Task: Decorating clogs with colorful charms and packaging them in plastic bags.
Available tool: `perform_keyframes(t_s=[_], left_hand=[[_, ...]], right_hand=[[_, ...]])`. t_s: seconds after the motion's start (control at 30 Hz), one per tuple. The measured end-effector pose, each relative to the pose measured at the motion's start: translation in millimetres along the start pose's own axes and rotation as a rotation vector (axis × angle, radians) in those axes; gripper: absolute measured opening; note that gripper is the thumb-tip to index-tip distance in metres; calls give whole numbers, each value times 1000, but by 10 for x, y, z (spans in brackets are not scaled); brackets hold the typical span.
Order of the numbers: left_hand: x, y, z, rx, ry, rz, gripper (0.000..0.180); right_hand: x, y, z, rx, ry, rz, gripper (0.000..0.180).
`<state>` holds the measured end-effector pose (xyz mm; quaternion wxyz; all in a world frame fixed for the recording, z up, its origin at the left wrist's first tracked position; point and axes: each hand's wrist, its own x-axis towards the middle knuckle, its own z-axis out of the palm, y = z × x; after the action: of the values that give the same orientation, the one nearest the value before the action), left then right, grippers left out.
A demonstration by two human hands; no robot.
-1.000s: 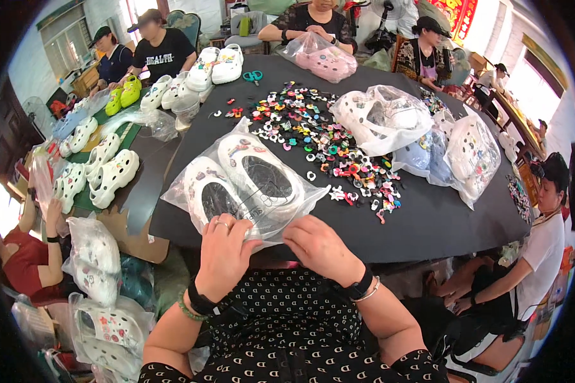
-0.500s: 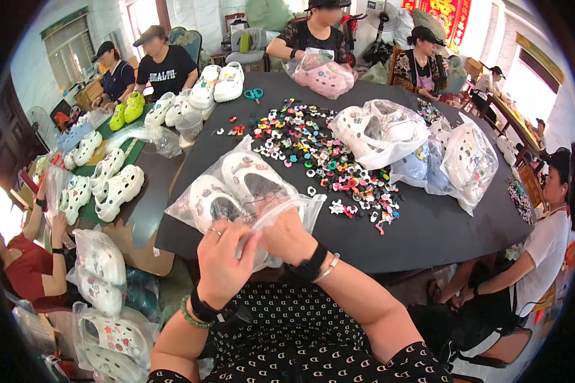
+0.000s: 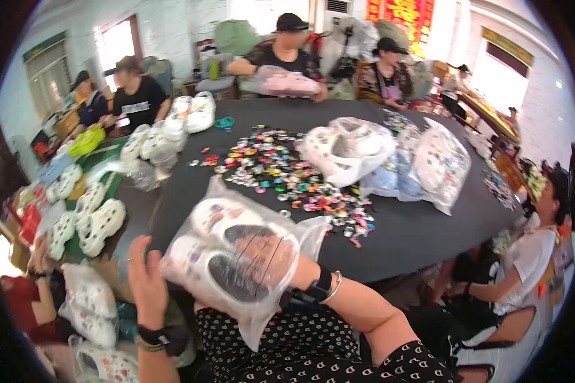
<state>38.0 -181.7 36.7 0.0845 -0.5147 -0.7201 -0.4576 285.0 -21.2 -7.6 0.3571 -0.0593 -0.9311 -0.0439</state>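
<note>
left hand [image 3: 148, 274]: hovering spread, left of toes
white rounded clogs [image 3: 207, 222], clear plastic bag [image 3: 239, 299]: pointing far-left
right hand [image 3: 265, 254]: sitting inside, can't tell grip

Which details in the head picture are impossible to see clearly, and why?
Head view:
Right hand: exact grip blurred behind the plastic bag.
Left hand: blur hides whether it touches the bag.
Loose charms: designs too small and blurred.
Lower-left bagged shoes: cut off by the lower edge.
</note>
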Motion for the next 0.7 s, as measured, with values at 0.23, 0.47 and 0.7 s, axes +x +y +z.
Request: perform_keyframes(t_s=[0.23, 0.47, 0.7], left_hand=[[-209, -433, 101, -937, -542, -594, 53], [-111, -306, 254, -928, -449, -480, 31], [180, -811, -332, -556, 271, -394, 30]], right_hand=[[-73, -297, -791, 32, -228, -113, 47], [-196, -254, -1014, 334, -470, 137, 46], [-98, -230, -1224, 446, -321, 144, 36]])
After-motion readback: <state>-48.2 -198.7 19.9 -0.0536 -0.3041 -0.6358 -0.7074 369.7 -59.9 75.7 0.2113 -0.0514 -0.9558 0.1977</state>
